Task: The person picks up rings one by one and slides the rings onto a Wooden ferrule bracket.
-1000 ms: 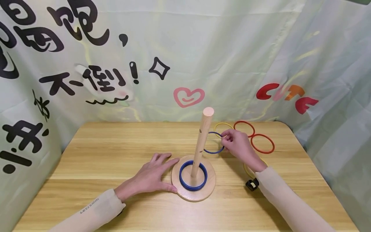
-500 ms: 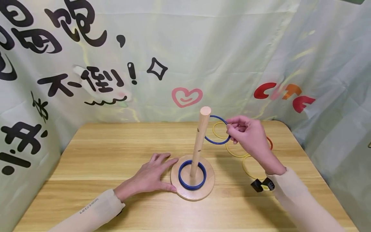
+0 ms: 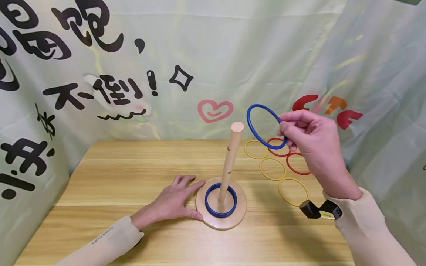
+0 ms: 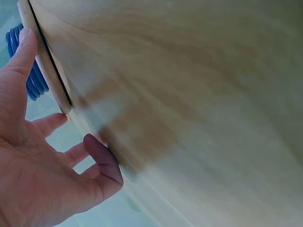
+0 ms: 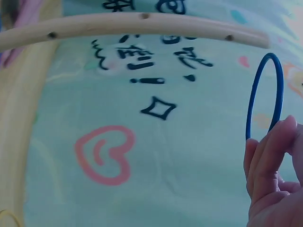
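My right hand (image 3: 319,142) pinches a blue ring (image 3: 255,136) by its right side, tilted in the air to the right of the top of a wooden peg (image 3: 229,162). In the right wrist view the blue ring (image 5: 251,104) stands nearly edge-on, beside the peg's tip. The peg rises from a round wooden base (image 3: 221,223). Around its foot lies a stack of blue rings (image 3: 207,205); the left wrist view shows several in the stack (image 4: 35,85). My left hand (image 3: 169,205) is spread at the base's left edge, thumb and forefinger touching the rim.
Behind and right of the base, yellow rings (image 3: 260,173) and red rings (image 3: 288,162) lie flat on the wooden table (image 3: 133,166). A printed cloth (image 3: 259,55) hangs along the table's back edge and sides. A small black camera (image 3: 319,210) is strapped to my right wrist.
My right hand has lifted the blue ring off the table, up and to the right, and the ring now tilts. The yellow and red rings are less covered. My left hand stays put.
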Tool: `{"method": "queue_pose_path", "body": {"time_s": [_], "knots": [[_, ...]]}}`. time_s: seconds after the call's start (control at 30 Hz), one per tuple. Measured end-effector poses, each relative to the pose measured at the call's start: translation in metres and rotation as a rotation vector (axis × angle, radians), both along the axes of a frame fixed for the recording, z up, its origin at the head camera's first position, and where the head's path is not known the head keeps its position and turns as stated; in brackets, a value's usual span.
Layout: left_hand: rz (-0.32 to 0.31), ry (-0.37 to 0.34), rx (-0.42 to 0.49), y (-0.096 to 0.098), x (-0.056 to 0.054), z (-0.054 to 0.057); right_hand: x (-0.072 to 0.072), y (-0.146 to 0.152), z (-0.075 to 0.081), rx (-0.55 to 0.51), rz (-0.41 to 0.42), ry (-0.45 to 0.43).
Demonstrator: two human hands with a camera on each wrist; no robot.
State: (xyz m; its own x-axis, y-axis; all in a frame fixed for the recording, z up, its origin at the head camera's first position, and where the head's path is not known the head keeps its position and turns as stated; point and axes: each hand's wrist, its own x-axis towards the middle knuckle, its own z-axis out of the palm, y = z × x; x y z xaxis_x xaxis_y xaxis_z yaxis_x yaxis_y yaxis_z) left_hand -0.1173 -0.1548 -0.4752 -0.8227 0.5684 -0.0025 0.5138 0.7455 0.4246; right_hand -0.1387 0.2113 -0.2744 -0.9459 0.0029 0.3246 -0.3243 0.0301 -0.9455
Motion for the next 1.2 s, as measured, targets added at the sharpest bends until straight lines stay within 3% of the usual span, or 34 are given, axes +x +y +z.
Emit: {"method": "queue_pose_path", "body": {"time_s": [0.3,0.6,0.77,1.0,1.2], "knots": [[0.0,-0.001,0.001,0.001,0.0,0.001,0.013,-0.006,0.019,-0.104,-0.003,-0.002],[0.004,-0.001,0.001,-0.001,0.0,0.0,0.024,-0.022,0.027,-0.001,0.026,0.05],[0.001,-0.006,0.005,0.0,0.001,0.001,0.024,-0.029,0.018,0.063,0.055,0.042],[-0.001,-0.008,0.008,0.001,0.0,0.002,0.019,-0.037,-0.002,0.23,0.083,-0.016],[-0.003,0.001,0.002,0.001,0.001,0.001,0.014,-0.043,-0.027,0.253,0.128,-0.047]]}}
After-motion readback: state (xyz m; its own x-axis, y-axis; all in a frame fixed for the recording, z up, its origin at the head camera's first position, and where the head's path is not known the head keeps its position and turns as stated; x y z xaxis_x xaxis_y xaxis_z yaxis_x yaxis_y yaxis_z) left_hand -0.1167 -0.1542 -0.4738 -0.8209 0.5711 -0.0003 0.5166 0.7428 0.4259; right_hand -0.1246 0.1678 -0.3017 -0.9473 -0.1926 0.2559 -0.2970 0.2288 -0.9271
